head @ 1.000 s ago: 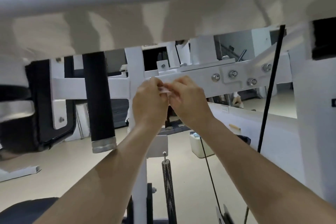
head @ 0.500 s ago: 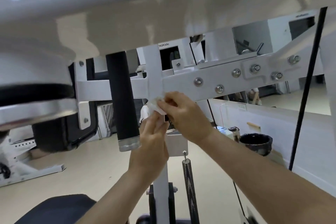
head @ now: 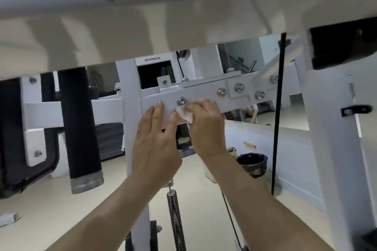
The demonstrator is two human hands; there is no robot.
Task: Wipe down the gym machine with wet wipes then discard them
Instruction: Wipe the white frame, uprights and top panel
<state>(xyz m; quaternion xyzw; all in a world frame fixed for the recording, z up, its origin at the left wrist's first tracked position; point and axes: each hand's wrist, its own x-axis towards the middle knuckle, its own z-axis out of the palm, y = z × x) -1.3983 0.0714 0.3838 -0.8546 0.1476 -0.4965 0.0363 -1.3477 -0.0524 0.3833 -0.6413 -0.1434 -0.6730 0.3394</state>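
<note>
A white gym machine fills the view, its bolted horizontal crossbar [head: 206, 92] running across the middle. My right hand [head: 206, 122] pinches a small folded white wet wipe [head: 184, 114] and presses it against the crossbar just below a bolt [head: 181, 100]. My left hand [head: 157, 138] rests flat on the same bar to the left of the wipe, fingers extended and holding nothing. Part of the wipe is hidden under my right fingers.
A thick white beam [head: 183, 6] crosses overhead. A black roller pad [head: 79, 128] hangs at left, a white upright [head: 334, 149] stands at right. A black cable [head: 277, 118] and a coil spring [head: 175, 220] hang nearby. A black-lined bin [head: 253, 164] stands on the floor behind.
My right hand has carried the wipe up and right from the vertical post onto the crossbar near a bolt. My left hand let go of the wipe and now lies flat on the bar.
</note>
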